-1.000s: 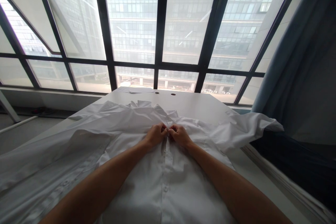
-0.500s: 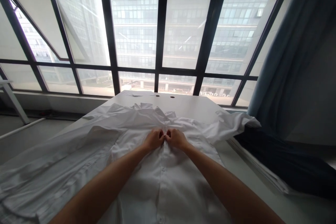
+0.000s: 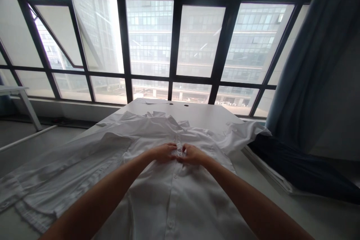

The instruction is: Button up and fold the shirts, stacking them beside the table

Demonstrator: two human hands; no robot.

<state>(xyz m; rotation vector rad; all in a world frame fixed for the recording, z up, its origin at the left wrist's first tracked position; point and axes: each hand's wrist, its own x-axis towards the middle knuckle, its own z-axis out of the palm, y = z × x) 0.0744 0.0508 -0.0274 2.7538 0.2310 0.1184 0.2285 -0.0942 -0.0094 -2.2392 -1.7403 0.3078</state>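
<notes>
A white button-up shirt lies spread front side up, with its buttoned placket running down the middle toward me. My left hand rests on the shirt just left of the placket, its fingers stretched fairly flat over the cloth. Across the placket, my right hand has its fingers curled in, with thumb and fingertips at the placket edge, pinching the fabric. The fingertips of both hands nearly meet. Whether a button is between them is too small to make out.
The shirt is on a white table by large windows. Another white garment lies rumpled at left. Dark folded cloth sits on white cloth at right, beside a blue-grey curtain. A white table leg stands far left.
Both hands have slid slightly down the placket toward me. The left fingers have gone from a pinch to lying flatter. The view has tilted up and shifted a little left.
</notes>
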